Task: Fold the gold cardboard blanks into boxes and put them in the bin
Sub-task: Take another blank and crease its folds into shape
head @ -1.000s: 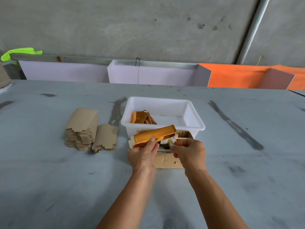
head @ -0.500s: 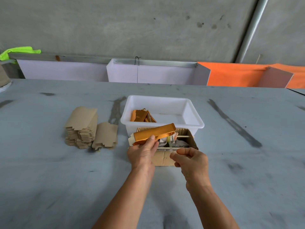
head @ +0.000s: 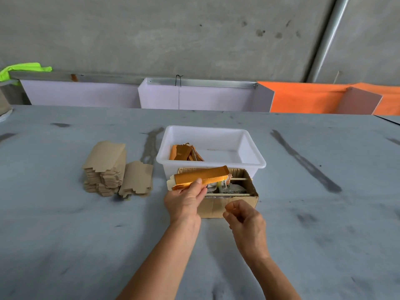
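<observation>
Our left hand's (head: 184, 201) grip is clamped on one folded gold box (head: 201, 177), held over a small brown carton (head: 229, 204) just before the white bin (head: 211, 163). Our right hand (head: 245, 219) is curled; we cannot tell whether it pinches anything. We see folded gold boxes (head: 184, 151) in the bin, two stacks of blanks (head: 116, 169) on the bench (head: 65, 234), and no readable writing.

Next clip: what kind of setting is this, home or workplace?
Most likely a workshop or small packing bench, not a home: a bare concrete wall, a large scuffed grey worktable, stacks of flat cardboard blanks, and a white bin collecting folded gold boxes.
</observation>
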